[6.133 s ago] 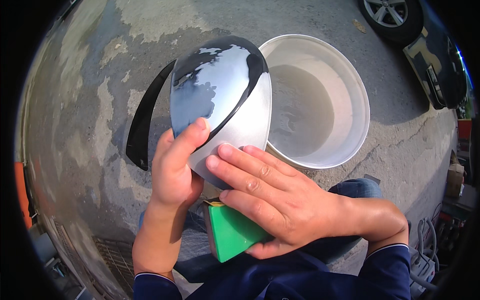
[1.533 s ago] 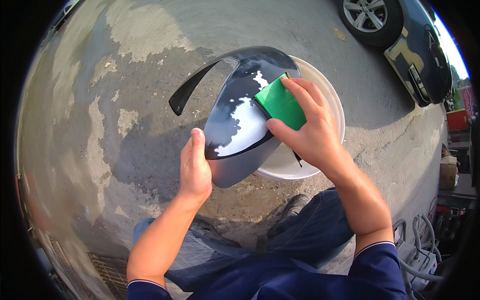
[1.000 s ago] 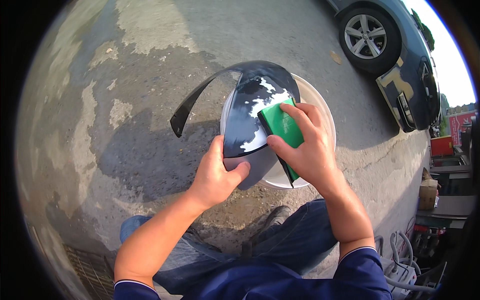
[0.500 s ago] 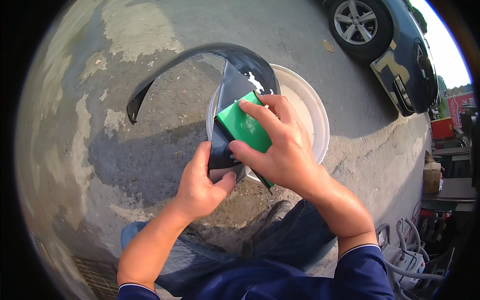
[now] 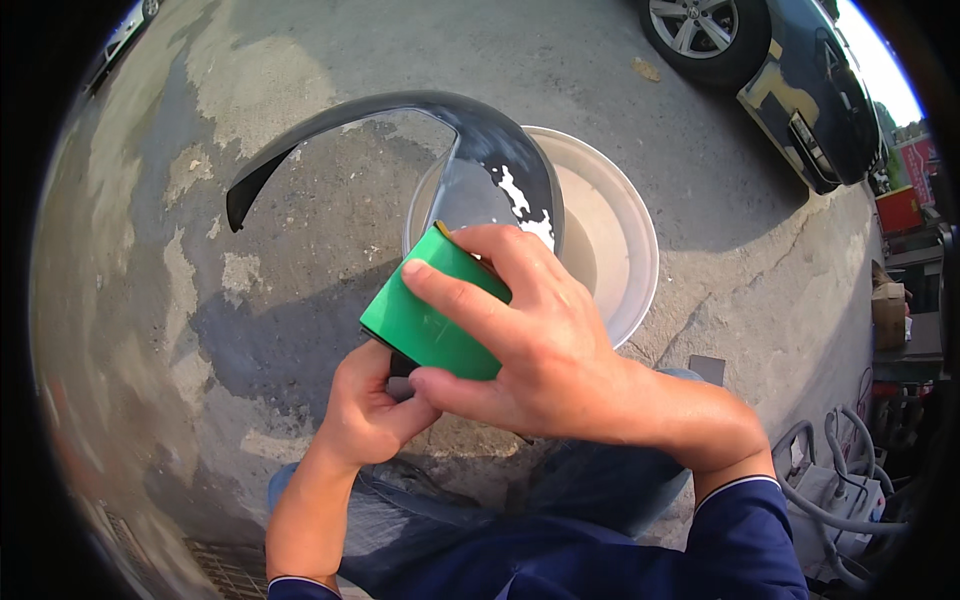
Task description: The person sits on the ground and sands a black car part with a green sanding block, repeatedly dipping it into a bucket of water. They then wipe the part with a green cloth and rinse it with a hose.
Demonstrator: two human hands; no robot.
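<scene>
A curved, glossy black car trim piece [image 5: 500,150], shaped like a wheel arch, lies across a white round bucket [image 5: 645,270]. Its long thin arm reaches out to the left, and bright wet-looking glare shows on its wide part. My left hand [image 5: 362,415] grips the near end of the trim between thumb and fingers. Over that end, my right hand [image 5: 540,335] is closed around a green sanding block [image 5: 425,310], with a dark sheet along its underside. The block hides the near end of the trim and its contact with the surface.
A dark car [image 5: 820,110] with a patchy front bumper stands at the upper right. Grey hoses and a machine [image 5: 835,500] are at the lower right, near a cardboard box [image 5: 888,315]. A small grey sheet [image 5: 707,369] lies on the concrete floor [image 5: 280,60].
My right hand has drawn the sanding block toward me and left along the trim, uncovering more of its wide part. My left hand still holds the near end. The view has shifted slightly.
</scene>
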